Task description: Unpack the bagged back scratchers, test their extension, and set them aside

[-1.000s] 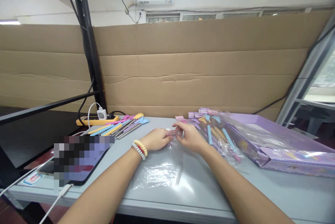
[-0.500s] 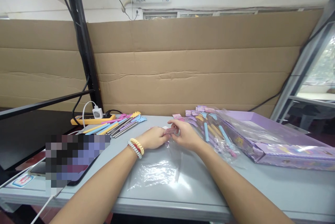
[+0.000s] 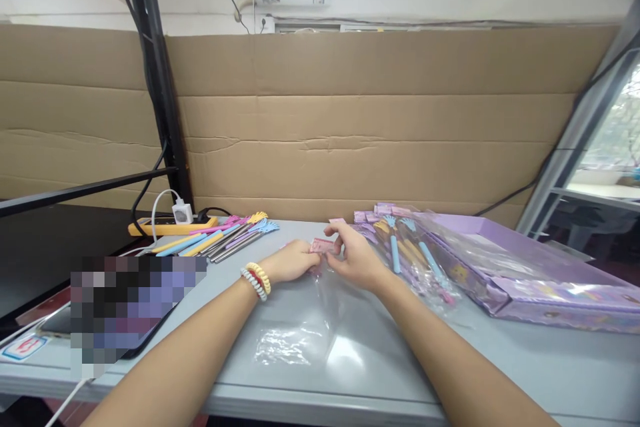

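Note:
My left hand (image 3: 293, 260) pinches the left end of a small pink header card (image 3: 323, 245). A clear plastic bag (image 3: 290, 340) hangs from that card and lies flat on the table towards me. Close by the card's right end is my right hand (image 3: 357, 257), its thumb and index finger curved and apart around it; whether other fingers touch the card is hidden. Beyond my left hand lie loose back scratchers (image 3: 235, 240) with hand-shaped ends in blue, yellow, pink and purple. Bagged back scratchers (image 3: 407, 250) with pink-purple cards lie in a pile beside my right hand.
An open purple box (image 3: 500, 294) with clear plastic inside stands at the right. On the left are a blurred-out phone-like device (image 3: 140, 310), a yellow power strip (image 3: 145, 227) with a white plug, and cables. A cardboard sheet (image 3: 375, 120) walls the table's back; a black post (image 3: 160, 80) rises left.
The pink card has tilted to show more of its face. My right thumb and index finger have spread slightly from it. The view has shifted slightly.

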`<state>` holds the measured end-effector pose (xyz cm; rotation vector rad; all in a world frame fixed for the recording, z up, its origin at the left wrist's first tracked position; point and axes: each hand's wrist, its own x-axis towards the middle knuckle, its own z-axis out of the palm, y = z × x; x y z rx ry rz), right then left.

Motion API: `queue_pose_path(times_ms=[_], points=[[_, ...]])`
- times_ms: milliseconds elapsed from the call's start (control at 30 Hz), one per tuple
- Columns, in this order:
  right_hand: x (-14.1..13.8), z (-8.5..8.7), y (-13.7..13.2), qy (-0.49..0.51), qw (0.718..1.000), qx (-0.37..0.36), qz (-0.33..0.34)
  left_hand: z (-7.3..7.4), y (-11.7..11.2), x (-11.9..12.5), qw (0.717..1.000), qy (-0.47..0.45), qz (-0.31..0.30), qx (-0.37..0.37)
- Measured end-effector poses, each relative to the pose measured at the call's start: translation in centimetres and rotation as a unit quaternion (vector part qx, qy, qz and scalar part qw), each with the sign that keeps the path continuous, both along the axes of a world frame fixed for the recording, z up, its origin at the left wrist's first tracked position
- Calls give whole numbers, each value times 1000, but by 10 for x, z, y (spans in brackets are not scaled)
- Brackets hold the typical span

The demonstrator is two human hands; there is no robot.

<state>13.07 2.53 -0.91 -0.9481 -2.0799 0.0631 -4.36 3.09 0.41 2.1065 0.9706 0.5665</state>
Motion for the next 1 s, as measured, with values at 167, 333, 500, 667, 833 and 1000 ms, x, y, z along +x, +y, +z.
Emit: queue_pose_path(times_ms=[167, 333, 500, 667, 833, 1000], points=[[-1, 2, -1, 40, 998, -17, -41, 0, -3, 2, 999, 17, 13, -26], [-1, 5, 1, 86, 991, 0, -104, -2, -1, 3, 1000, -7, -3, 29], [1, 4, 4, 48, 994, 32, -95, -7, 7, 0, 997, -16, 6, 80], [0, 1, 3, -11, 996, 3, -92, -7, 8, -3, 985, 48, 32, 161], [0, 1, 2, -6, 995, -16, -96, -3, 4, -2, 969, 115, 43, 215], [1, 0, 5, -9, 998, -1, -60, -4, 5, -3, 948, 177, 71, 255]])
